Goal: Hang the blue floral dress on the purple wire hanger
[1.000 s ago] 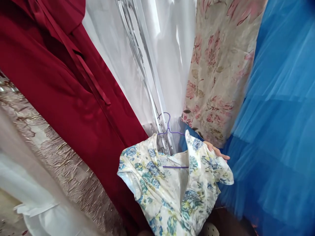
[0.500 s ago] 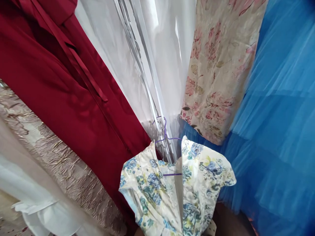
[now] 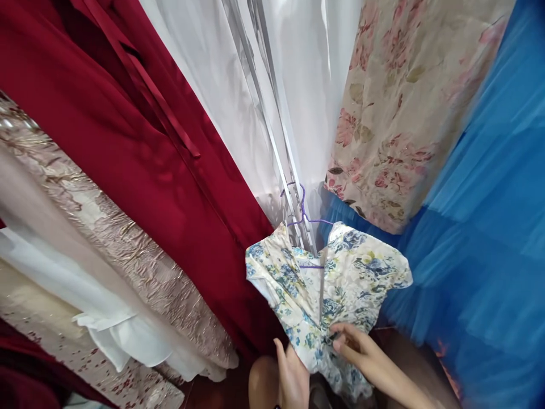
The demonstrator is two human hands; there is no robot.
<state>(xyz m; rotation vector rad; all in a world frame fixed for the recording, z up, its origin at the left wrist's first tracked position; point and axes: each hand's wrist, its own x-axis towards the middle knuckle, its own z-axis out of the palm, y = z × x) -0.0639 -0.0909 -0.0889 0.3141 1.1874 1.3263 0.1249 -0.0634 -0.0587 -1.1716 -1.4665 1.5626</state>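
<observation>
A white garment (image 3: 353, 267) with blue and yellow-green flowers, cap sleeves and a deep V neck hangs on a purple hanger (image 3: 304, 213). My right hand (image 3: 353, 345) has its thumb and finger closed on the front of the garment, just below the V neck, by a small dark patch. My left hand (image 3: 293, 375) is at the garment's lower left side, thumb stretched up and palm against the cloth's edge. Part of its fingers is hidden by the cloth.
Behind the garment stand narrow white metal uprights (image 3: 272, 113) before a white cloth (image 3: 213, 113). A long red dress (image 3: 140, 165) hangs left, a beige floral dress (image 3: 392, 130) and blue tulle (image 3: 481, 227) hang right. Further left are textured pink-gold (image 3: 140, 250) and white fabrics (image 3: 128, 335).
Both my hands have come into view at the garment's lower part, the right one pinching its front. My view has shifted, and the garment sits slightly higher and further right.
</observation>
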